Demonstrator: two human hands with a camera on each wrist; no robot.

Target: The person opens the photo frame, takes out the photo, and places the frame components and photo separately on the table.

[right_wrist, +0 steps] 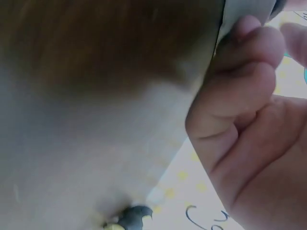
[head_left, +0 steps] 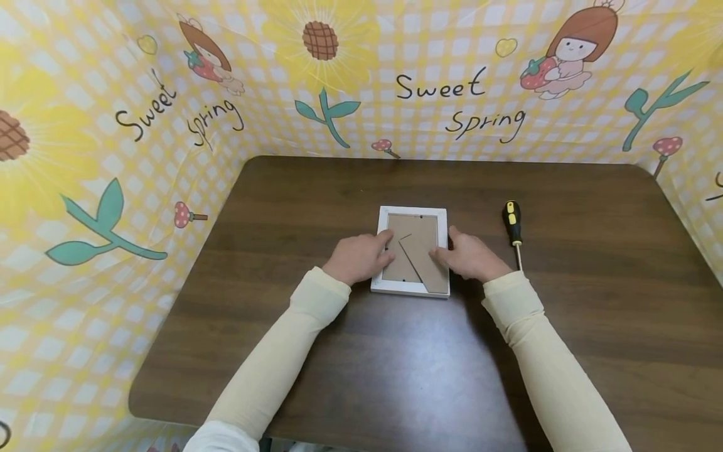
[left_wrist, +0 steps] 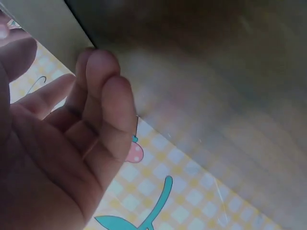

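A white picture frame (head_left: 409,289) lies back side up, its brown backing board (head_left: 402,267) and brown stand flap (head_left: 430,270) facing the camera. My left hand (head_left: 358,257) grips the frame's left side, with the thumb over the border. On the opposite side my right hand (head_left: 471,254) holds the right edge, thumb on the back. In the left wrist view, the bent fingers of my left hand (left_wrist: 81,124) touch the frame's pale side (left_wrist: 53,28). The right wrist view shows my right hand (right_wrist: 254,115) with fingers curled against the frame's edge (right_wrist: 244,9).
A black and yellow screwdriver (head_left: 512,220) lies on the brown table (head_left: 305,201) to the right of the frame, its shaft pointing toward the right sleeve; its handle (right_wrist: 136,218) also shows at the bottom of the right wrist view. Yellow checked cloth (head_left: 361,119) surrounds the table's back and sides.
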